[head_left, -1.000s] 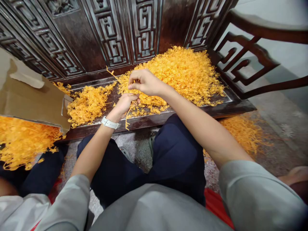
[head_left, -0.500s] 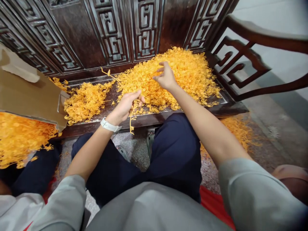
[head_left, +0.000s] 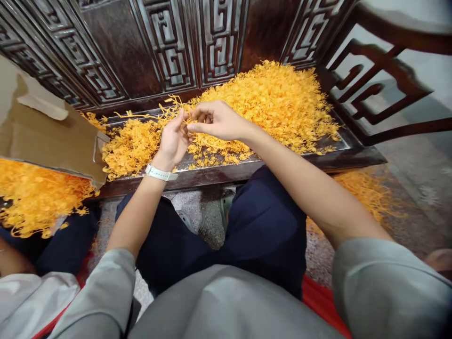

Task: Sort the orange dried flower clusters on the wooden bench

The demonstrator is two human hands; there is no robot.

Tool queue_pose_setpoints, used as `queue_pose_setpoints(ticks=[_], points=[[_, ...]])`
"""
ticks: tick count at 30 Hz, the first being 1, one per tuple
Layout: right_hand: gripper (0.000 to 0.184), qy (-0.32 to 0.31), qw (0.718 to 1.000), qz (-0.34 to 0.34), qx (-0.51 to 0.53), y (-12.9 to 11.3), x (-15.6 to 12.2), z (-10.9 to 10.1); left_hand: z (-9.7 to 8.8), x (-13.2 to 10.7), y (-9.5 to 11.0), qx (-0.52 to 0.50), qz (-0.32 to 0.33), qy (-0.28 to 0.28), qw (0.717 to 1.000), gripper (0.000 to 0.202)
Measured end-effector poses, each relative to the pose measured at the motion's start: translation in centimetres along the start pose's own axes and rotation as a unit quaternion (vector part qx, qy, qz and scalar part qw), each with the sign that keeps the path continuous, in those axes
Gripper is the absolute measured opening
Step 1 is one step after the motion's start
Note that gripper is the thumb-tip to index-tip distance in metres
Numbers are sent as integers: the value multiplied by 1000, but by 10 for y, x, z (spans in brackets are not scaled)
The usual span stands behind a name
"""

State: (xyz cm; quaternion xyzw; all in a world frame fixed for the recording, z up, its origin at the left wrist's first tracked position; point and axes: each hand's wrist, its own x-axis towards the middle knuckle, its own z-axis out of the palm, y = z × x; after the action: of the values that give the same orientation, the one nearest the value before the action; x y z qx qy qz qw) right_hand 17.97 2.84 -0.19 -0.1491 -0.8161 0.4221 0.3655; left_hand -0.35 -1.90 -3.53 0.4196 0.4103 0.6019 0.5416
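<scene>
Over the bench, my left hand (head_left: pixel 173 140), with a white watch (head_left: pixel 161 173) on its wrist, is closed with thumb and fingertips together. My right hand (head_left: pixel 222 121) meets it from the right, its thumb and fingers pinched. A thin yellow plastic strip (head_left: pixel 185 121) shows partly between the fingertips of both hands; the rest is hidden by the fingers. Behind and right of the hands lies a large heap of small yellow-orange plastic pieces (head_left: pixel 282 103). A smaller pile of the same pieces (head_left: pixel 132 146) sits to the left, with thin stems (head_left: pixel 132 115) along its back.
The dark wooden bench (head_left: pixel 226 173) has a carved back (head_left: pixel 141 56) and an armrest (head_left: pixel 391 70) at right. A cardboard box (head_left: pixel 52 136) stands at left, beside more yellow pieces (head_left: pixel 42 197) near another person's sleeve (head_left: pixel 38 296). Yellow bits (head_left: pixel 367 193) lie on the floor.
My right hand has come left and down from above the large heap to meet my left hand. The left hand has risen slightly and turned; the dangling yellow strip no longer hangs below it.
</scene>
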Motion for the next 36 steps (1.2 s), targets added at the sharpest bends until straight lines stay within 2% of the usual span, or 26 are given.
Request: queue_pose_setpoints(ticks=[2, 4, 7, 10, 15, 18, 22, 26, 29, 33, 36], points=[[49, -35, 999, -12, 17, 4, 0, 3, -2, 2, -1, 3, 12, 16, 1000, 49], [47, -44, 998, 1, 46, 7, -1, 5, -3, 2, -2, 9, 16, 19, 1000, 50], [48, -30, 996, 27, 73, 10, -1, 8, -5, 2, -1, 17, 18, 8, 1000, 51], [55, -14, 996, 21, 89, 13, 1, 14, -5, 0, -1, 11, 18, 10, 1000, 51], [56, 12, 993, 24, 118, 20, 4, 31, 3, -4, -2, -20, 10, 43, 999, 45], [49, 59, 984, 76, 151, 18, 4, 37, 8, -7, -3, -37, -20, 75, 996, 41], [39, 124, 961, 128, 213, 8, 3, 32, 8, -4, -1, -70, -58, 103, 991, 38], [39, 70, 951, 133, 270, -3, 1, 31, -1, 6, 2, -106, -79, 131, 982, 42], [42, 28, 951, 124, 281, -6, -3, 34, -4, 13, 4, -143, -66, 170, 973, 47], [47, -19, 956, 119, 269, 0, -5, 32, -1, 16, 7, -139, -36, 204, 968, 47], [47, -58, 961, 143, 230, 8, -6, 27, 1, 15, 8, -118, -9, 219, 969, 48]])
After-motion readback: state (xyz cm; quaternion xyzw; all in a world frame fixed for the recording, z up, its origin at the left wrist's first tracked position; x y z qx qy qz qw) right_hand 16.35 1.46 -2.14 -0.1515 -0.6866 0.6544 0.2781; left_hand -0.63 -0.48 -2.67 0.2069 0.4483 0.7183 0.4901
